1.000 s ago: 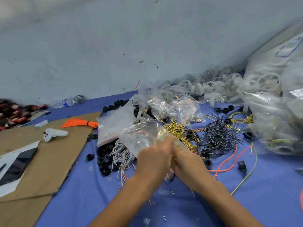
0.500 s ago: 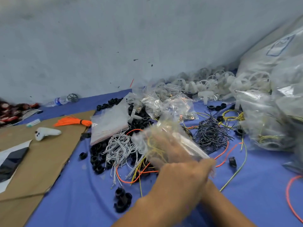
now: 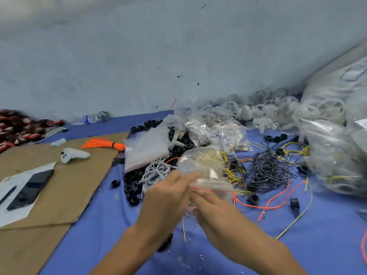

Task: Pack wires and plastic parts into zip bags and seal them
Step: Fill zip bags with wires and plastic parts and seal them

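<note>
Sealing is judged to be the step in hand. A filled zip bag (image 3: 200, 165) is held in the air above the blue sheet (image 3: 111, 225), just in front of the white wires (image 3: 155, 171) and the yellow wires (image 3: 231, 171). Its closed end is tilted up and away, and its red zip strip (image 3: 210, 189) is turned toward the person. The bag's mouth is pinched at its left end by the left grip (image 3: 168, 197) and just under the strip by the right grip (image 3: 214, 205); single fingers cannot be told apart through the blur. Yellowish contents are seen inside, though not clearly. One thin yellow wire (image 3: 183, 229) hangs below the grips, and whether it is caught in the mouth cannot be told. Next, the strip would need to be pressed shut from end to end, with any stray wire tucked in first. Half a second ago the bag was held out flatter, with the right grip seen through it and wires trailing beneath; it has since been tipped up, and its mouth gathered between both grips
</note>
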`<state>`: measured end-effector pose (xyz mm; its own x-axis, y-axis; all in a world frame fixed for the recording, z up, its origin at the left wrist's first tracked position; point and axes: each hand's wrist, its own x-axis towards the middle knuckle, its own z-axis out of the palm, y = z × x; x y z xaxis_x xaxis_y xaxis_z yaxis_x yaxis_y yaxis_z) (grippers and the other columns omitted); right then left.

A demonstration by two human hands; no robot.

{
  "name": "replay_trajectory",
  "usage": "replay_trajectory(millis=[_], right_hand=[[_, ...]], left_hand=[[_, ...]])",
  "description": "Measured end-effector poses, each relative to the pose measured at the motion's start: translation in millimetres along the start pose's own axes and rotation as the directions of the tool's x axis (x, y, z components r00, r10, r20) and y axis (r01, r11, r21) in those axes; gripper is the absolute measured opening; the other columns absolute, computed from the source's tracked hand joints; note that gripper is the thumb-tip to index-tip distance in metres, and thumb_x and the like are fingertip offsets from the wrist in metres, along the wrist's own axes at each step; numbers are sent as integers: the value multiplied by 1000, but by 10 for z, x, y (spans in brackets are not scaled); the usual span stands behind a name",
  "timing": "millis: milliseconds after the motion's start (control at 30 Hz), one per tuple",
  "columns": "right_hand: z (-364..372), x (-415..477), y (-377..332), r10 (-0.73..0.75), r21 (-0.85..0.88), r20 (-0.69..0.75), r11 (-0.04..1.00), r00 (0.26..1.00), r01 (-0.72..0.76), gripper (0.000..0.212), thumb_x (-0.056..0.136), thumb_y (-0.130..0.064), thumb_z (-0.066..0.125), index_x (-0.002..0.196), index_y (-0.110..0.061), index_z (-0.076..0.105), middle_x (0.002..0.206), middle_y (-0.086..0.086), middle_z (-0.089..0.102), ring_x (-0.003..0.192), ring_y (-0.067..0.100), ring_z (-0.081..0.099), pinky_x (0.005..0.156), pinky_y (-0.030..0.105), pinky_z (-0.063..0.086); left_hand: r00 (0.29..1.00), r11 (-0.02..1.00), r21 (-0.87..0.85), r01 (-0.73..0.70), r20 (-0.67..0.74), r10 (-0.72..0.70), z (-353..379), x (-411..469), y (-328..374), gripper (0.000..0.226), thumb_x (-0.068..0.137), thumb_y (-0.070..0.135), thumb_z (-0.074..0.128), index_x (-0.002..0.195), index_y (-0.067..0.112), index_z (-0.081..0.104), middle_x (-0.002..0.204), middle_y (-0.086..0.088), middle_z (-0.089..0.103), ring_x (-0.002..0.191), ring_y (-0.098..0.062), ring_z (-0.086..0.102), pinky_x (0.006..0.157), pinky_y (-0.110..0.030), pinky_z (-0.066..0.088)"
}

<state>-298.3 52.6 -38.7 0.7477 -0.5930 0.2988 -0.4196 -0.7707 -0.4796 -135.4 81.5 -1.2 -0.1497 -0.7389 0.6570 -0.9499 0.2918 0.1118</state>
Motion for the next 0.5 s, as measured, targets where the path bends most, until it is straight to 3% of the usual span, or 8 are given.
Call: replay_trajectory(millis=[33, 100, 200, 333, 500], right_hand=[[-68, -46, -62, -48, 40, -84, 998, 995, 51, 33, 101, -23, 42, 132, -21, 53, 127, -6, 58, 114, 11, 53, 96, 23, 43], [-146, -104, -118, -69, 86, -179, 993, 982, 85, 32, 101, -30, 43, 128, -27, 58, 118, -14, 62, 106, 1, 55, 87, 11, 41], [-232, -57, 43, -20, -8, -250, 1000, 968, 19, 26, 99, -30, 46, 118, -29, 64, 105, -16, 66, 97, 2, 59, 82, 17, 46], [-373, 369, 471, 182, -169, -154, 964, 971, -207, 24, 101, -25, 46, 117, -23, 64, 110, -10, 67, 100, 14, 60, 83, 34, 49], [-182, 927, 845, 375, -387, 5, 855, 927, -344, 32, 98, -33, 44, 85, -8, 58, 86, 7, 60, 83, 28, 53, 66, 37, 45]], left_hand=[[997, 999, 18, 43, -65, -42, -40, 15, -137, 37, 87, 24, 45, 112, 22, 73, 78, 1, 58, 62, -21, 60, 53, -31, 48], [974, 992, 44, 120, -197, -110, -129, 8, -399, 35, 89, 21, 46, 113, 19, 73, 76, 1, 54, 62, -20, 54, 55, -29, 41], [928, 970, 33, 239, -302, -218, -181, -84, -660, 33, 90, 17, 51, 116, 19, 72, 76, 4, 53, 62, -15, 49, 52, -30, 40], [934, 949, -113, 296, -176, -312, -75, -217, -753, 38, 83, 11, 58, 117, 20, 70, 91, 1, 71, 72, -19, 63, 65, -28, 44], [890, 875, -195, 444, -19, -456, 90, -310, -763, 34, 87, 11, 69, 118, 25, 70, 92, 1, 72, 81, -23, 65, 69, -32, 48]])
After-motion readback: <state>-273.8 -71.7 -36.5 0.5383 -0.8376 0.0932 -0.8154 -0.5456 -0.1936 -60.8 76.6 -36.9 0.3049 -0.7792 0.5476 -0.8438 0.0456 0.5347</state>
